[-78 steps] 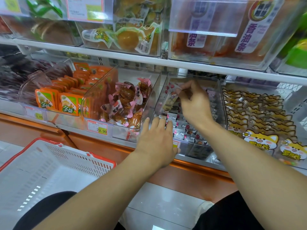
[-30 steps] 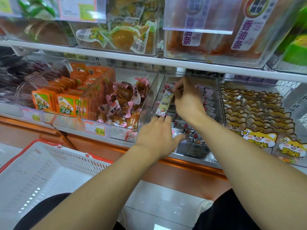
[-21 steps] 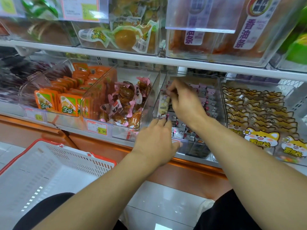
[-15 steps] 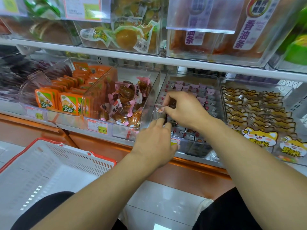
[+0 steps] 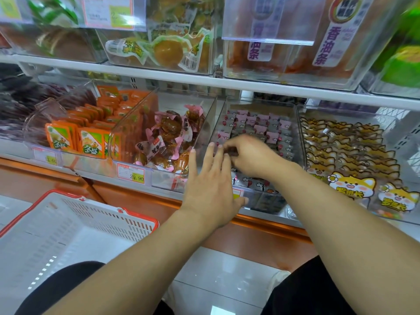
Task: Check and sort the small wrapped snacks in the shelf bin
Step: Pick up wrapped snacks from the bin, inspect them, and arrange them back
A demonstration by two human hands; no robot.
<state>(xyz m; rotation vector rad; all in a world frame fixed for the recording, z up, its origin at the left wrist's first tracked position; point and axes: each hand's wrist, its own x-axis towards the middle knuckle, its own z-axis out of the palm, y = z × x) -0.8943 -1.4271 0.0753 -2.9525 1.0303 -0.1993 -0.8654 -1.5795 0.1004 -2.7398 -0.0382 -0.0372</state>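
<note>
A clear shelf bin [image 5: 298, 135] in the middle of the lower shelf holds rows of small grey and pink wrapped snacks [image 5: 261, 123]. My right hand [image 5: 250, 155] is low inside the bin near its front left. Its fingers are pinched together on a small wrapped snack that they mostly hide. My left hand [image 5: 211, 185] hovers in front of the bin's front left corner, fingers straight and spread, holding nothing. Its fingertips almost meet the right hand's fingers.
Left of the bin stand a bin of pink-wrapped brown snacks [image 5: 168, 137] and one of orange packets [image 5: 91, 137]. Cat-print packets [image 5: 345, 155] fill the bin on the right. An upper shelf [image 5: 204, 80] hangs over them. A white basket with a red rim [image 5: 68, 235] sits at lower left.
My right hand lowered a long wrapped snack from above the bin down into its front left. My left hand lifted its fingers off the bin's front edge and spread them.
</note>
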